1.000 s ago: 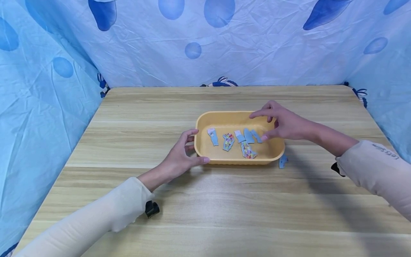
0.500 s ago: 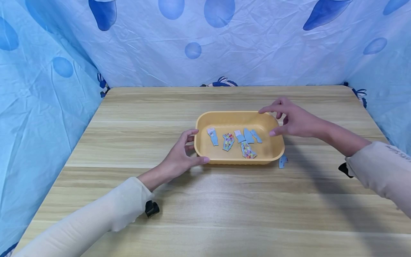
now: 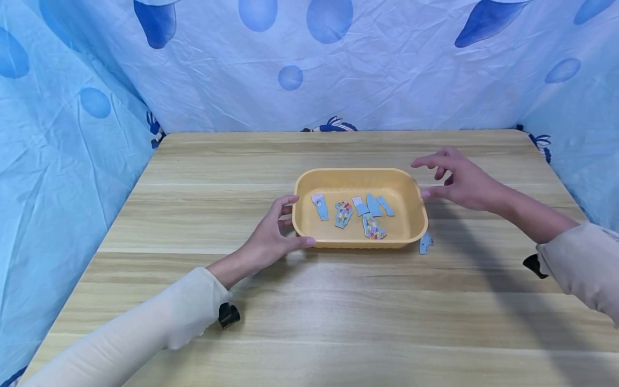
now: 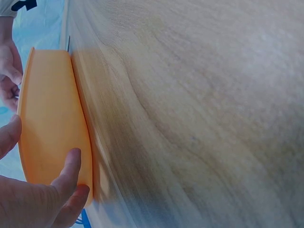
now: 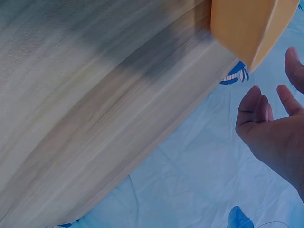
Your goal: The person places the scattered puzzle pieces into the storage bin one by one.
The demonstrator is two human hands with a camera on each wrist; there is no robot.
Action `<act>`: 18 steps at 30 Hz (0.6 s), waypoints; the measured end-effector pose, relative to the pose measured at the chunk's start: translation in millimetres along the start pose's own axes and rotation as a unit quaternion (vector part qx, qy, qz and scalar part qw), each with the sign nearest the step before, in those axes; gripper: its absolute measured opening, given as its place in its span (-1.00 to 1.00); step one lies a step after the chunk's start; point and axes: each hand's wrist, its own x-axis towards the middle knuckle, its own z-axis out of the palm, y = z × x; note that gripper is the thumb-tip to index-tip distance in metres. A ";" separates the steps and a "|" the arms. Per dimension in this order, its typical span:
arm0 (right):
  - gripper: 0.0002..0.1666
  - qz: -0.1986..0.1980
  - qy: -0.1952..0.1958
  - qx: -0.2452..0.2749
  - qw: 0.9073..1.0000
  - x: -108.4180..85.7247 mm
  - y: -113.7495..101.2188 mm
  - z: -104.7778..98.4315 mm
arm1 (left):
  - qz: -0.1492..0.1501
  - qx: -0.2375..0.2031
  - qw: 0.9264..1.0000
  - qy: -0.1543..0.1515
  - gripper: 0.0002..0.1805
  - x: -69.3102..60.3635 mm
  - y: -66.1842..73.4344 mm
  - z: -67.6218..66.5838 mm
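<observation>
A yellow plastic tray (image 3: pixel 352 244) stands on the table in the head view. My left hand (image 3: pixel 268 239) grips its left end, thumb on the near rim and fingers against the outer wall. Several flat, irregular puzzle-like pieces lie inside: a blue one with a pink end (image 3: pixel 320 207), two multicoloured ones, and a cluster of blue ones (image 3: pixel 373 206). Another small blue piece (image 3: pixel 425 243) lies on the table beside the tray's near right corner. My right hand (image 3: pixel 464 183), holding nothing, hovers by the tray's right end with fingers loosely bent; in the right wrist view the hand (image 5: pixel 275 137) appears apart from the tray.
The wood-grain table (image 3: pixel 338 312) extends around the tray on all sides. Light-blue patterned sheeting (image 3: pixel 387 80) hangs behind the table and along both sides. Each sleeve carries a small black device, such as the one at the left cuff (image 3: pixel 229 315).
My right hand has moved to the right, from over the tray's inside to just beyond its right end. The left hand, the tray and the pieces have stayed in place.
</observation>
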 end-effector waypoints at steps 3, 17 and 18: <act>-0.29 0.008 0.007 -0.004 1.000 -2.5 1.0 -1.2 | 0.000 0.000 1.000 -0.001 0.03 -0.1 0.2 0.0; -0.23 0.051 -0.005 0.010 0.999 -13.9 10.7 -1.5 | 0.004 0.001 1.000 -0.001 0.03 0.4 -0.7 0.4; -0.23 0.054 -0.006 0.009 0.999 -14.7 11.5 -1.2 | 0.005 0.001 1.000 -0.001 0.03 0.5 -0.6 0.4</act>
